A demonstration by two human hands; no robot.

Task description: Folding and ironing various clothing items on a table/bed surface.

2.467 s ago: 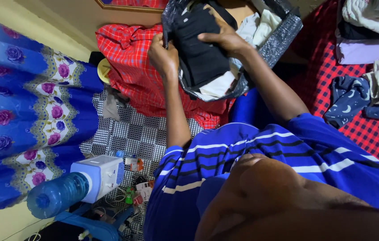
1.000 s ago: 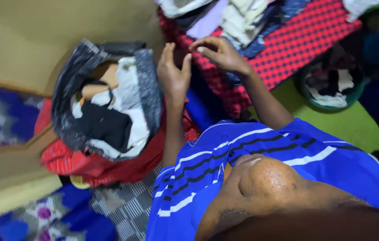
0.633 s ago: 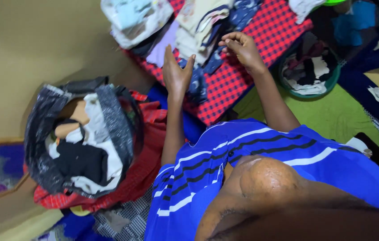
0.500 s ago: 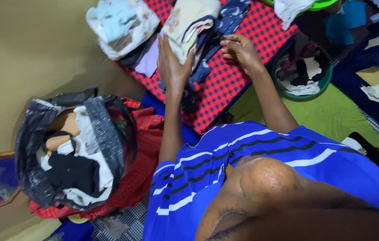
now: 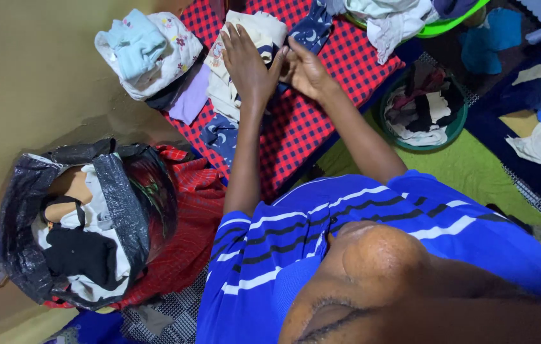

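Observation:
My left hand (image 5: pixel 248 64) lies flat, fingers spread, on a folded cream garment (image 5: pixel 264 28) on the red checked cloth (image 5: pixel 321 108). Right beside it, my right hand (image 5: pixel 305 70) has its fingers curled on the edge of a navy moon-print cloth (image 5: pixel 312 28). Another navy moon-print piece (image 5: pixel 219 137) lies lower on the checked cloth. A lilac garment (image 5: pixel 188 102) and a white and light-blue bundle (image 5: pixel 146 54) sit to the left of my left hand.
A black plastic bag (image 5: pixel 111 197) stuffed with black and white clothes stands at the left on red fabric, against a tan wall (image 5: pixel 28 76). A green basin (image 5: pixel 423 111) of clothes is on the right. A bright green tub (image 5: pixel 442 25) sits at the top. Loose clothes (image 5: pixel 538 137) lie on the floor.
The view has swung from the black bag to the checked cloth. Both hands left the bag and came down on the folded garments, the left flat, the right curled.

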